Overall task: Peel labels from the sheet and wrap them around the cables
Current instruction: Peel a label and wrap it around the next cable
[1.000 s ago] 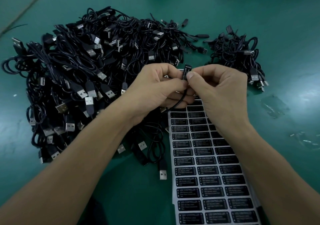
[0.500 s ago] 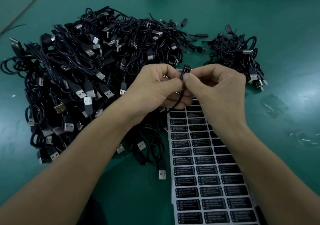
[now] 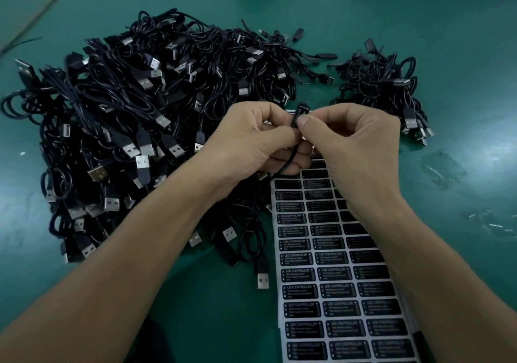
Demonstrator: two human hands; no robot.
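A green table (image 3: 419, 27) fills the view. On its left half lies a big pile (image 3: 145, 116) of black USB cables, tangled, with silver plugs sticking out on all sides. The sheet (image 3: 335, 278) of black labels, three columns printed "LED CONTROLLER", lies flat at the near right, with its far end under the hands. A small pile (image 3: 383, 91) of the same cables sits at the far right, apart from the big one.

Above the sheet's far end the two hands meet. The left hand (image 3: 251, 144) has its fingers curled in, thumb and forefinger pinching one cable (image 3: 289, 164) near its tip. The right hand (image 3: 355, 150) is curled too, with its thumb pressed on the same tip from the other side. The cable's short connector end stands up between the thumbs, and its wire drops down past the left fingers towards the big pile. A label (image 3: 303, 111) with pale print clings to that end, just above the right thumb — how far round it goes cannot be told.
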